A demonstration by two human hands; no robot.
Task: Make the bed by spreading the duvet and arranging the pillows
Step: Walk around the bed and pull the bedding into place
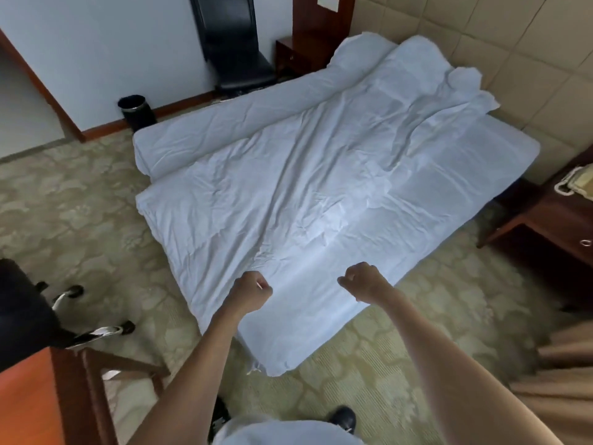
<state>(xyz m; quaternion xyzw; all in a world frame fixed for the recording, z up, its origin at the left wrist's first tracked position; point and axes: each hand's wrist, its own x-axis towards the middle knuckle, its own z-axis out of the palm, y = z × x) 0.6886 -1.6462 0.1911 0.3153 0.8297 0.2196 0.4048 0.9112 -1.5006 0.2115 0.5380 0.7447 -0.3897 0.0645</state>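
Fingers of the left hand are curled into a fist near the foot edge of the bed; whether cloth is pinched inside the fist cannot be told. Fingers of the right hand are likewise curled, the knuckles raised above the same edge, and any grasp on the fabric cannot be told. Both bare forearms reach forward from the lower edge of the view. Beneath the hands lies the white, wrinkled cotton duvet, spread over most of the bed, with its near corner hanging over the foot corner toward the patterned beige carpet. Along the left edge of the bed a long fold of the duvet forms a raised roll. At the head edge, white rumpled pillows lie against the beige padded wall panel. Beside the head of the bed stand a dark wooden nightstand and a black high-backed chair; a black round waste bin stands near the far left corner. A dark wooden bedside cabinet stands to the right.
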